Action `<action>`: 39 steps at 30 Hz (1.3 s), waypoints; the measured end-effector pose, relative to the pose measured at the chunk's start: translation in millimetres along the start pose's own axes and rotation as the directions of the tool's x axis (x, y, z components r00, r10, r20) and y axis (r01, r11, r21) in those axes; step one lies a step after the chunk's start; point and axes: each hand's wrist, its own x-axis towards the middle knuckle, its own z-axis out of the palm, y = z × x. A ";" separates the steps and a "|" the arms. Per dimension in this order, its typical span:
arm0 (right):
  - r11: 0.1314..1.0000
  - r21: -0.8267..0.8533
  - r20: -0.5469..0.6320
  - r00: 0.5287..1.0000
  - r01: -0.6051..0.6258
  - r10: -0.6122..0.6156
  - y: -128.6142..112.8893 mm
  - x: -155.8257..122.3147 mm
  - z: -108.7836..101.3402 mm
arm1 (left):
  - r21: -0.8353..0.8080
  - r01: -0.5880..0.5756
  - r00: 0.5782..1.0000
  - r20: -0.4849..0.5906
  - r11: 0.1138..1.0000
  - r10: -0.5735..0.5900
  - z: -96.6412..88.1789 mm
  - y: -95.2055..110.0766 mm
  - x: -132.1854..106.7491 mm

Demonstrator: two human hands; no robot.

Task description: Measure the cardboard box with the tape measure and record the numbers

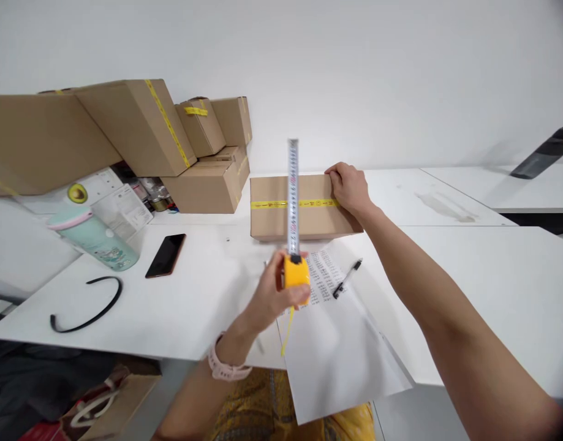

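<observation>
My left hand is closed round a yellow tape measure, above a sheet of paper. Its metal blade sticks out away from me, and the far end shows in front of the cardboard box; I cannot tell whether it touches the box. A yellow strap hangs below the case. My right hand grips the top right edge of the cardboard box, which has yellow printed tape across it. Handwritten lines fill the top of the paper, and a black pen lies on it.
More cardboard boxes are stacked at the back left against the wall. A mint green tumbler, a phone and a curved black band lie on the left of the white table. A black object stands at far right.
</observation>
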 end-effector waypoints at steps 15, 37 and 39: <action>0.982 -0.102 0.061 0.986 0.160 -0.155 -0.3 -1.7 1.4 | -0.158 0.162 0.986 0.055 0.974 -0.155 47.9 -45.9 3.4; 0.991 -0.046 0.038 0.992 0.124 -0.122 -4.0 -7.3 -0.5 | 0.060 0.220 0.975 0.018 0.974 -0.221 62.2 -67.5 -0.9; 0.989 -0.066 0.053 0.991 0.130 -0.126 -3.5 -7.4 -0.8 | 0.071 0.217 0.976 0.015 0.974 -0.219 62.1 -69.1 -1.2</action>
